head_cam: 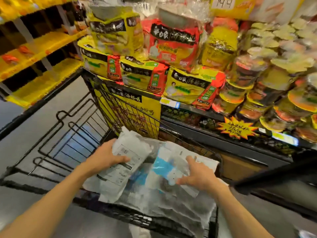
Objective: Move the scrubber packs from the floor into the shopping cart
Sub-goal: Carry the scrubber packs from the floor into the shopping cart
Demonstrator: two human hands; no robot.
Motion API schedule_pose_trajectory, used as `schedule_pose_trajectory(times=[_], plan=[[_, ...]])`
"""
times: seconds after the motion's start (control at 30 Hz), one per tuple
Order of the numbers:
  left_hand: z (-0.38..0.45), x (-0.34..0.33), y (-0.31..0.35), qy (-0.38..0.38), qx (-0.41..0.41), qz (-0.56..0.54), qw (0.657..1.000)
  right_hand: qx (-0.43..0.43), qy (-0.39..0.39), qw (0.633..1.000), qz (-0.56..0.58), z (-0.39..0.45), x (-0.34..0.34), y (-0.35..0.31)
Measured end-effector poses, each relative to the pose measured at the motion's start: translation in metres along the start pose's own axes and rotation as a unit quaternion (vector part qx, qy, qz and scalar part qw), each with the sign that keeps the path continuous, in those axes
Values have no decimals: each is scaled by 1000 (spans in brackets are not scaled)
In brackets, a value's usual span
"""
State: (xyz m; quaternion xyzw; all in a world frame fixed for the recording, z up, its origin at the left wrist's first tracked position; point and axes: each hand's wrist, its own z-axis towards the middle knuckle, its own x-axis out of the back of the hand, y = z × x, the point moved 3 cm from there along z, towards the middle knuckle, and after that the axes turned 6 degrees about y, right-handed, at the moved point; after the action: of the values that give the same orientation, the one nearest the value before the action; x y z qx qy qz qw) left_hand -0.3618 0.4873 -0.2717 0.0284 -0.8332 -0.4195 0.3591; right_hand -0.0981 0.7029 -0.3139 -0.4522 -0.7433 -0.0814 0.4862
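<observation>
Black wire cart: the black wire shopping cart (72,127) fills the middle of the head view, its far wall up at 12 o'clock.
Packs in hand: two clear plastic scrubber packs are held over the near end of the cart, at about 6 o'clock.
Left pack: the clear plastic pack with the white printed label (127,157) is at 7 o'clock of the pile.
Right pack: the clear plastic pack with the blue and white card (171,167) is at 4 o'clock, just beside the first one and partly over it.
Left hand: the left hand (106,158) holds the left pack, thumb on top, fingers curled under its edge.
Right hand: the right hand (199,176) has its fingers spread and bent onto the right pack. It seems to pinch it, but the fingertips are blurry.
Under them: a heap of more clear plastic packs (163,203) lies in the cart's near end. I cannot count these; they blur together.
Done so far: I think a good few packs are in the cart already, and these two are nearly in.
Left to do: let go of these two. No floor pile shows, so I cannot tell how many are left.
Shelf: yellow and red noodle bags (145,78) and stacked noodle cups (257,86) sit from 12 to 3 o'clock.
Count: one cart, two hands, two packs held.
</observation>
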Motion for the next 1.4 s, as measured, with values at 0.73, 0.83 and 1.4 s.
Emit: schedule_pose_trajectory(times=[0.73,0.83,1.4], plan=[[83,-118,-7,-216,-67,371,901,-8,42,999,-19,13,-58,31],[64,-113,23,-188,-108,339,915,-25,71,997,-26,-4,-36,25],[-85,-129,312,-112,-490,305,808,-228,373,899,-27,-311,140,62]])
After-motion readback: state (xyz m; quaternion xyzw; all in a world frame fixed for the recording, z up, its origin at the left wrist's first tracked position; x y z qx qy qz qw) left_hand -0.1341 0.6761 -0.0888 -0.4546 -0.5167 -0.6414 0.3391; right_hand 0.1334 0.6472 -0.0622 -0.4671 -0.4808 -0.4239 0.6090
